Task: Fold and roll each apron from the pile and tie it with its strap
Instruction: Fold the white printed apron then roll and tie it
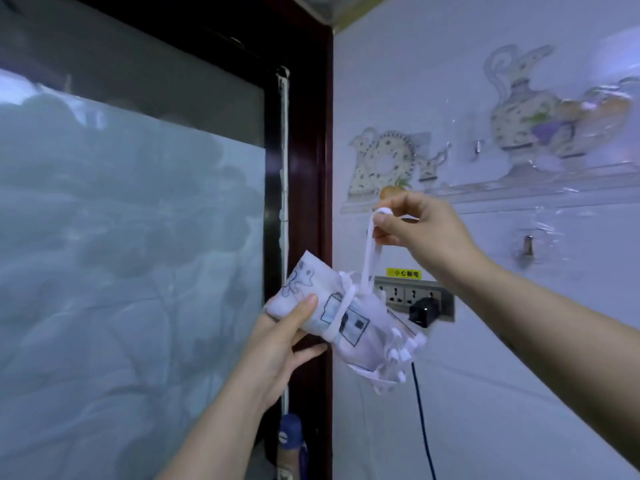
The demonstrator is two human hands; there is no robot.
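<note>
White apron (360,337) 1: left hand (284,344) | strap (370,251) probably 1: right hand (422,226)

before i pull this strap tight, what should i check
1. Roll held: the left hand grips the rolled apron: ok.
2. Strap held: the right hand pinches the strap, lifted above the roll: ok.
3. Strap wrapped around the roll's middle: ok.
4. Knot finished: cannot tell.
5. Lower end tidy: not ok, layers fan out loose.
6. Clearance from the charger behind: cannot tell.
</note>
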